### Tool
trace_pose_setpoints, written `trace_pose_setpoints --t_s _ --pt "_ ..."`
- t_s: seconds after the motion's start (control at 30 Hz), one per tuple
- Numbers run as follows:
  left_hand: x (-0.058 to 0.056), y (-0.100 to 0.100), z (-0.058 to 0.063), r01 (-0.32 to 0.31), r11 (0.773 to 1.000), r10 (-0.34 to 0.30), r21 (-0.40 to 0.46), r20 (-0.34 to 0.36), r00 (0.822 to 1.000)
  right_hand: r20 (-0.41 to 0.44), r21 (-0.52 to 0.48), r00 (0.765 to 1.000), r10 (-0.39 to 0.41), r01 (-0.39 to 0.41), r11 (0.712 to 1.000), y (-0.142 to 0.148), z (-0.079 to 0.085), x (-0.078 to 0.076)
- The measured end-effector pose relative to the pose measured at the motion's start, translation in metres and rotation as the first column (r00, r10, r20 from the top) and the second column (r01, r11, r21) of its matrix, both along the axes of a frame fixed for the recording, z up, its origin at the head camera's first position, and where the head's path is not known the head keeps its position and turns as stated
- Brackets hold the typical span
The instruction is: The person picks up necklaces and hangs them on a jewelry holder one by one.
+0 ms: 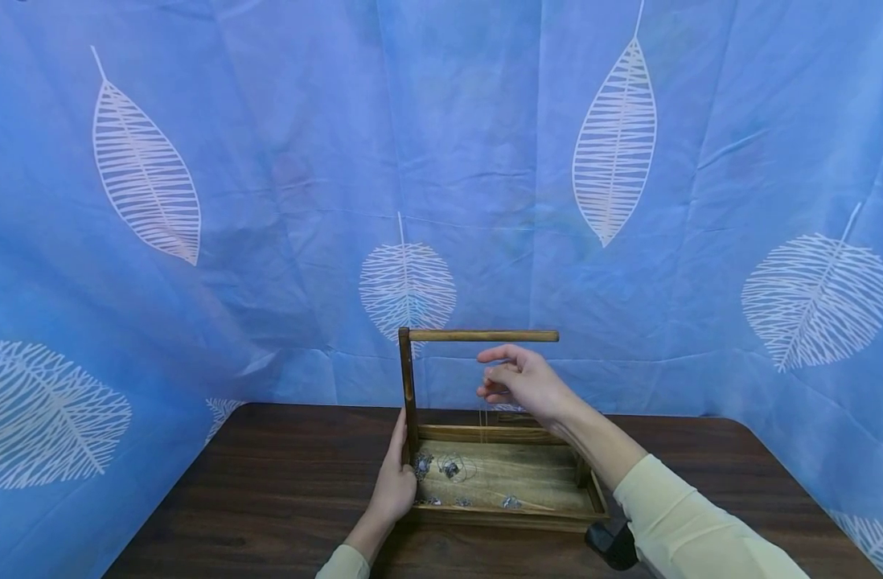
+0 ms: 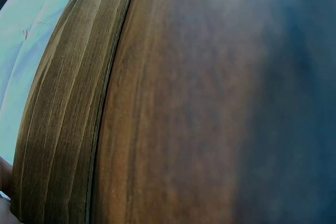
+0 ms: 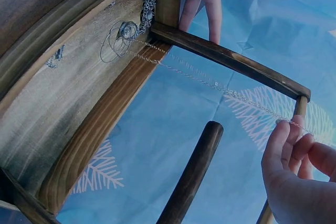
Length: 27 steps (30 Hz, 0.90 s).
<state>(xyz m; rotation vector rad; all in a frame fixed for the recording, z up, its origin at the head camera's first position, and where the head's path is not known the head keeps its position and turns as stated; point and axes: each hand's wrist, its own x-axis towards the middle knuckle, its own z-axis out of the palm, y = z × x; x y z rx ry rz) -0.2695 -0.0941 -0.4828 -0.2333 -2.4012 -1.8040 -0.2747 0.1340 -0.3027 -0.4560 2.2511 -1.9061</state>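
A wooden jewelry stand has a shallow tray, a tall left post and a top bar. My left hand rests against the stand's left end, its fingers straight along the post's outer side. Above the tray, just under the bar, my right hand pinches a thin silver chain necklace between thumb and fingertips. Two fine strands run from these fingers down to a tangle of chains at the tray's left. In the left wrist view, fingertips show beside the wooden side.
More silver jewelry lies in the tray: a bunched chain by the post and a small piece near the front wall. A lower bar with a free rounded end stands behind. The dark table meets a blue leaf-patterned cloth.
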Motion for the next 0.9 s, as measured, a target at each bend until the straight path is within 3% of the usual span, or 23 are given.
trace_pose_setpoints --t_s 0.7,0.9 --pt "-0.001 0.001 -0.001 0.007 1.0 -0.008 -0.013 -0.05 0.999 0.033 -0.034 0.997 -0.075 0.076 0.997 0.017 -0.016 -0.003" --pt "0.0 0.0 -0.003 0.009 1.0 -0.01 -0.009 -0.031 0.999 0.04 -0.021 0.994 -0.106 0.107 0.994 0.026 -0.02 -0.005"
